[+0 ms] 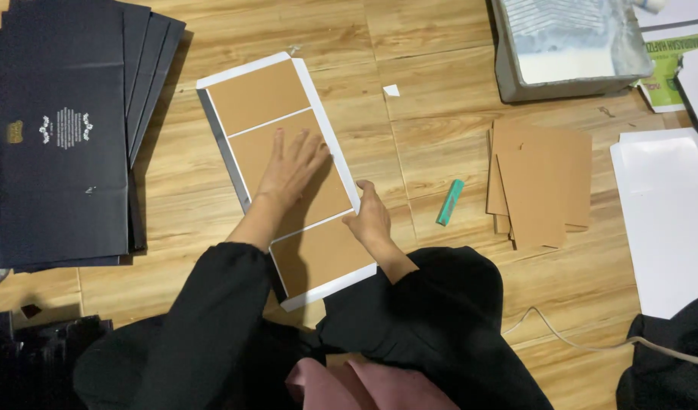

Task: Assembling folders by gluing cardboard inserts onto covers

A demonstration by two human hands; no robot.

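White sheet (315, 95) with three brown boards is lying on the wood floor (440, 137). It is being pressed flat by the left hand (290, 168), fingers spread; its edge is being pinched by the right hand (369, 216). Lower corner is being hidden by sleeves.

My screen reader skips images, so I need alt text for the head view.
A left hand presses flat on brown cardboard panels laid on a white sheet on a wooden floor, while the right hand holds the sheet's edge. Dark folded boxes, loose cardboard pieces and a teal tool lie nearby.
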